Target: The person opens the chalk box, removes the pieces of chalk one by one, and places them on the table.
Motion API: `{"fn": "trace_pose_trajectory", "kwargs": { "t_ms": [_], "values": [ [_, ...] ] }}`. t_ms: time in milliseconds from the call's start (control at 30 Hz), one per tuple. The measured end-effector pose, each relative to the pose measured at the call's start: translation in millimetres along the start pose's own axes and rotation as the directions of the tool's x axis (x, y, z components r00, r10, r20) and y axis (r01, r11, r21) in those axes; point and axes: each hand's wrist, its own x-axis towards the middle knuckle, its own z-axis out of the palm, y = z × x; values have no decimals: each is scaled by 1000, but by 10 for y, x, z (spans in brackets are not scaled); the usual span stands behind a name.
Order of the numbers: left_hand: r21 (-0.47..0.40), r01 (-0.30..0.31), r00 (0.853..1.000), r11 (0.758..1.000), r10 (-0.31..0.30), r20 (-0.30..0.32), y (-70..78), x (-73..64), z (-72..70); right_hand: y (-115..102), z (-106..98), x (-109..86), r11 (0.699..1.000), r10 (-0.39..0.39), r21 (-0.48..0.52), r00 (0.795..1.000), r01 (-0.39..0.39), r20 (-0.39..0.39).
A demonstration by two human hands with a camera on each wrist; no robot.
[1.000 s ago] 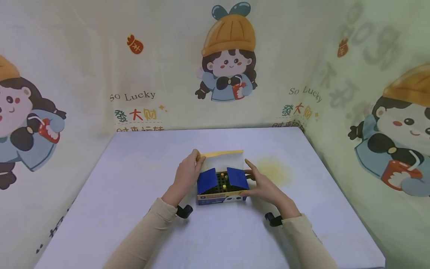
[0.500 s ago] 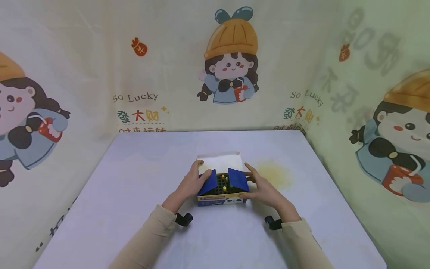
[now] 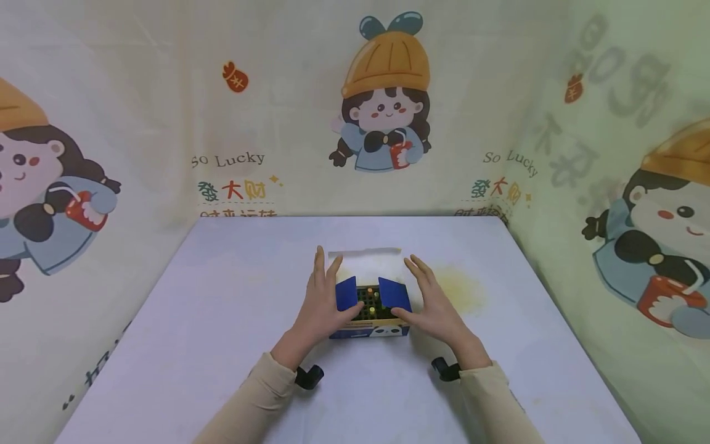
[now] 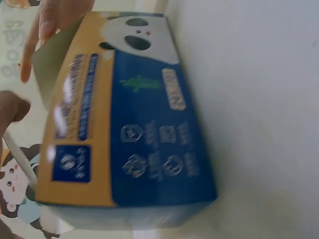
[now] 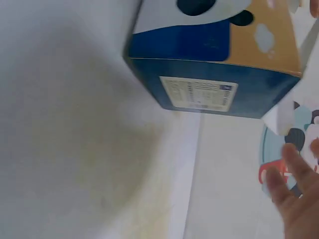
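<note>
While spread hands [image 3: 377, 308] flank the panda-printed box [image 3: 370, 331], "So Lucky" [image 3: 228, 160] marks the backdrop.

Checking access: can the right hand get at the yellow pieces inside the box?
Probably yes: the right hand rests beside the box, whose blue flaps stand apart, leaving the yellow pieces uncovered from above.

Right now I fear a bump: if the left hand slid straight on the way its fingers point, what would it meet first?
Probably nothing near: the left hand points along the box side over bare table toward the back wall; depth is unclear.
</note>
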Motion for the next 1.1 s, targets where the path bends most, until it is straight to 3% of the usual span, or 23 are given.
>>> {"fn": "trace_pose_trajectory", "kwargs": {
  "t_ms": [100, 233, 400, 500, 567, 700, 800, 867, 1100],
  "values": [
    [22, -103, 989, 994, 105, -104, 9, 25, -88, -30, -48, 1, 999, -50, 6, 997, 51, -64],
    [68, -229, 950, 971, 238, -202, -2, 48, -184, -58, -62, 12, 993, -116, -17, 991, 115, -69],
    [167, -352, 889, 921, 385, -248, -34, 41, -252, -68, -14, 25, 971, -225, -90, 973, 221, -49],
    [183, -377, 873, 908, 414, -258, -65, 13, -285, -43, 2, 2, 962, -267, -97, 957, 256, -115],
    [183, -374, 870, 909, 413, -269, -96, -11, -307, -23, 2, -19, 959, -280, -90, 943, 268, -180],
    [206, -367, 862, 907, 415, -292, -188, -67, -310, 36, 2, -54, 947, -321, -106, 896, 302, -307],
    [244, -358, 858, 901, 420, -296, -263, -126, -267, 98, 5, -97, 939, -344, -140, 870, 314, -353],
    [264, -336, 863, 904, 408, -297, -299, -175, -244, 137, 9, -137, 942, -334, -158, 876, 296, -348],
    [275, -248, 908, 929, 322, -267, -379, -269, -196, 224, 50, -267, 961, -261, -165, 923, 222, -281]
  ]
}}
